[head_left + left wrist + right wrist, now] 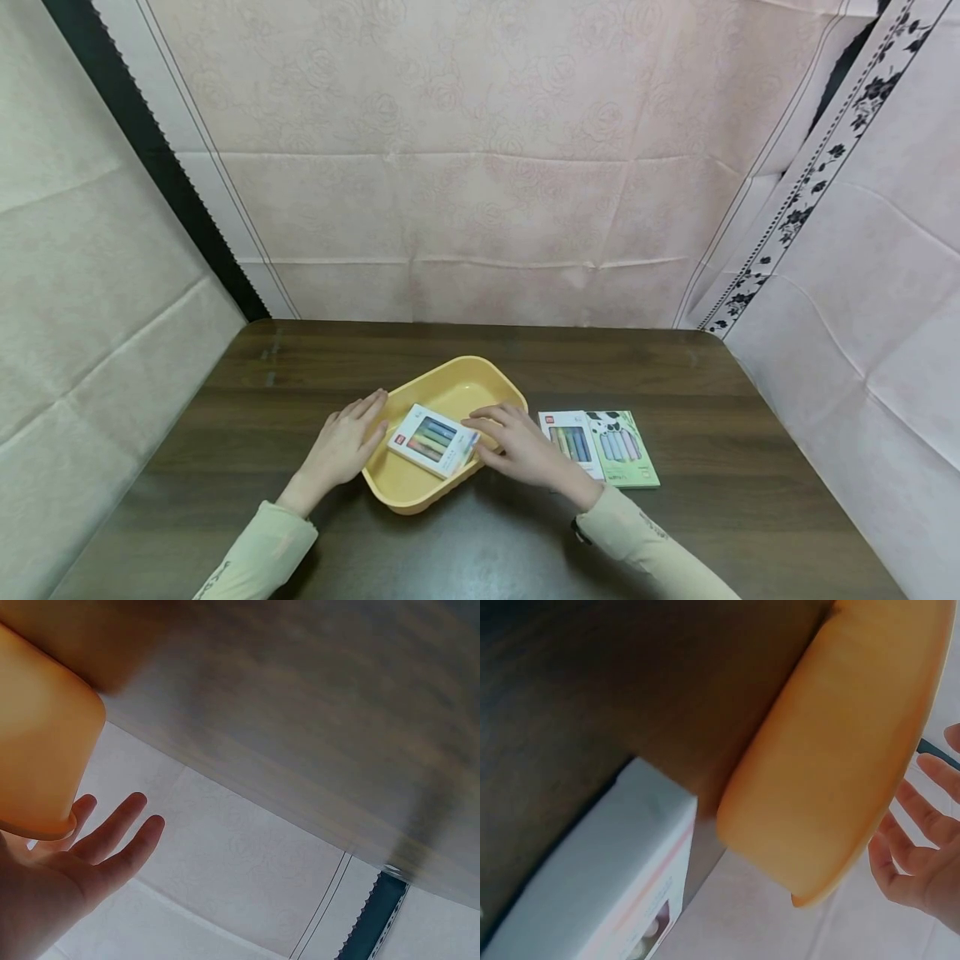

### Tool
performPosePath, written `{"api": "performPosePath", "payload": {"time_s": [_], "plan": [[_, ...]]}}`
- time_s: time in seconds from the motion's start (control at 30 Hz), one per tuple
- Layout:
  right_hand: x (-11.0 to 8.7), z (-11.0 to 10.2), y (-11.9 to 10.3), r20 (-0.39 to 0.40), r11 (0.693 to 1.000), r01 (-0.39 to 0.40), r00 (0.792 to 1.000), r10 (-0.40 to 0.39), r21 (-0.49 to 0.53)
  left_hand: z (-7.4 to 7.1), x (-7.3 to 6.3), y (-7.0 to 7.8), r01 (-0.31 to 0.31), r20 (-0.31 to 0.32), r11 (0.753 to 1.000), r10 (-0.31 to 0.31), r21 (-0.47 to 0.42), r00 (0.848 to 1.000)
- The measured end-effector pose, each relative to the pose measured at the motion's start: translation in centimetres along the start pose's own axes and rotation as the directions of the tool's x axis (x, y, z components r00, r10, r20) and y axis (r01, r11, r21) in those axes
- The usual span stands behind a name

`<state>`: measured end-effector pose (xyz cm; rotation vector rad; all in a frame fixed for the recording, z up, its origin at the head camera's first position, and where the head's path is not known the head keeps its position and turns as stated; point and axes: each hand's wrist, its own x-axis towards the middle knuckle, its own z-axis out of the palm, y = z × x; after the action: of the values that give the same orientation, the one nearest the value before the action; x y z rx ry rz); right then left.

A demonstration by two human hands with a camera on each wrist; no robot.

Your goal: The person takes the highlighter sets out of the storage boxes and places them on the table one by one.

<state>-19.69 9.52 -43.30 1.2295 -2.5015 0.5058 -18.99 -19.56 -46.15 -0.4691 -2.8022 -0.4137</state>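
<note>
In the head view a pale yellow tray point(405, 492) stands on the table, turned at an angle. A white windowed box of coloured pens point(433, 440) lies inside it, its right end close to the right hand. My left hand point(347, 442) rests at the tray's left rim, fingers extended; the left wrist view shows that hand point(75, 877) beside the tray wall point(45, 742). My right hand point(517, 442) is over the tray's right side, fingers loosely spread. The right wrist view has its relaxed fingers point(922, 817) beyond the rim; whether they touch the box, I cannot tell.
Right of the tray lie a second white pen box point(570, 442) and a green box with a cow-spot print point(624, 448), side by side. The brown table point(300, 383) meets pale cloth hangings point(480, 208) behind and at both sides.
</note>
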Motion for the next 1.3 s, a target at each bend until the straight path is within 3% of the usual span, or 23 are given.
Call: {"api": "performPosePath", "payload": {"time_s": [0.43, 1.3], "plan": [[0.3, 0.4, -0.7, 0.0, 0.999, 0.049, 0.999, -0.049, -0.004, 0.0, 0.0, 0.0, 0.003, -0.004, 1.0, -0.003, -0.005, 1.0], [0.7, 1.0, -1.3, 0.068, 1.0, 0.029, 0.997, -0.029, -0.005, 0.1, 0.0, -0.1, 0.002, 0.0, 1.0, -0.002, -0.008, 1.0]]}}
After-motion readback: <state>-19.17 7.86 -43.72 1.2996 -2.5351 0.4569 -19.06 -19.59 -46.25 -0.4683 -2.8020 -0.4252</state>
